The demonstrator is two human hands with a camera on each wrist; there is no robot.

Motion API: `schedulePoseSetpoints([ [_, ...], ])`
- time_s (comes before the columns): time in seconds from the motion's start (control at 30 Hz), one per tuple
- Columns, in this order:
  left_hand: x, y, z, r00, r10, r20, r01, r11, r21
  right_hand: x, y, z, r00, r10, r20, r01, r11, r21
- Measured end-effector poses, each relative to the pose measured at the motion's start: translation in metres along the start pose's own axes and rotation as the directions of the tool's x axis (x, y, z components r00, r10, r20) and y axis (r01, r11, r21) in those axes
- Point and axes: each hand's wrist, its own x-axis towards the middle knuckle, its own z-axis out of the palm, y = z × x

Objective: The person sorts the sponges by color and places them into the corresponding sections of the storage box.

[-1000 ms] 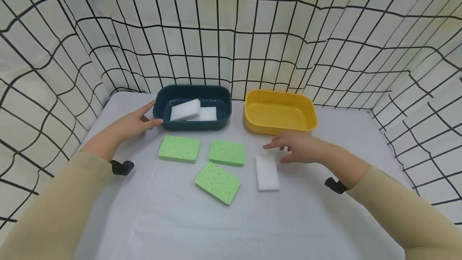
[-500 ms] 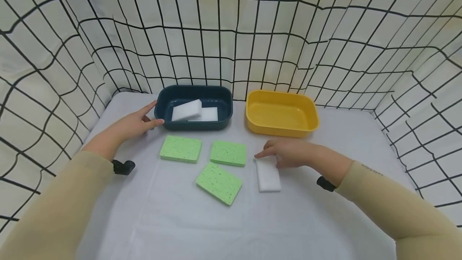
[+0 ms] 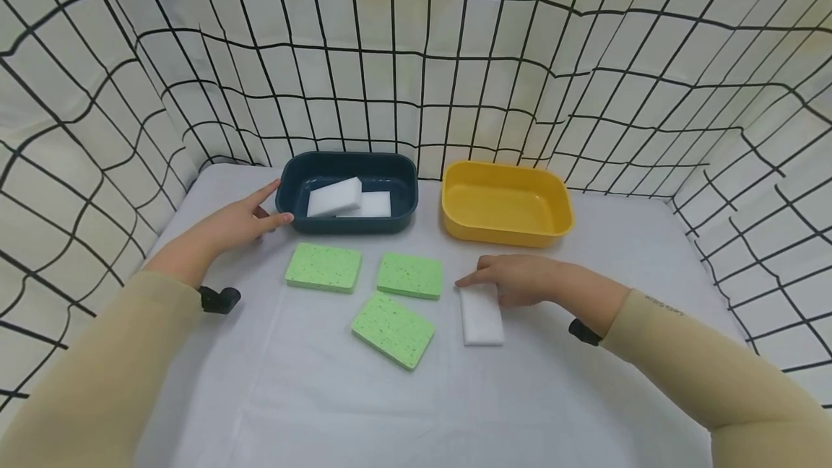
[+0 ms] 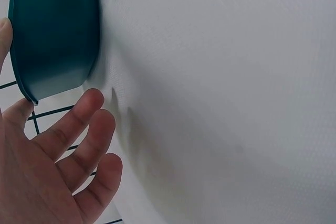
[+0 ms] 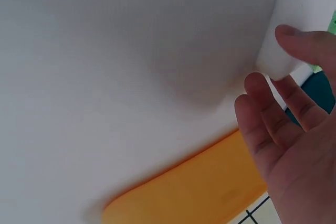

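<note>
- Green sponges, three: left sponge (image 3: 323,267), middle sponge (image 3: 410,275) and tilted sponge (image 3: 393,329), flat on the white surface (image 3: 292,410) at the centre of the frame.
- White sponges, three: one loose white sponge (image 3: 482,320), right of centre; two others inside the teal container, the tilted block (image 3: 334,198) leaning on the flat block (image 3: 375,205).
- Containers, two: teal container (image 3: 351,227), upper centre-left; yellow container (image 3: 507,202), upper centre-right, its floor bare.
- Left hand (image 3: 234,228): fingers spread, thumb and index touching the teal rim.
- Right hand (image 3: 523,279): thumb and fingers bent, pinching the loose white sponge's far end.
</note>
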Motion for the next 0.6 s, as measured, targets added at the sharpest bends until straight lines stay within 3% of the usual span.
schedulePoseSetpoints([
  [0.27,0.002,-0.003,0.002,1.0,0.003,-0.003,-0.003,1.0,-0.01,-0.013,0.006,0.001,0.997,0.056,-0.062,-0.057,0.998,-0.025],
  [0.6,0.005,-0.006,0.002,1.0,0.004,0.005,-0.004,1.0,-0.029,-0.03,0.006,0.012,0.987,0.109,-0.121,-0.104,0.993,0.053],
])
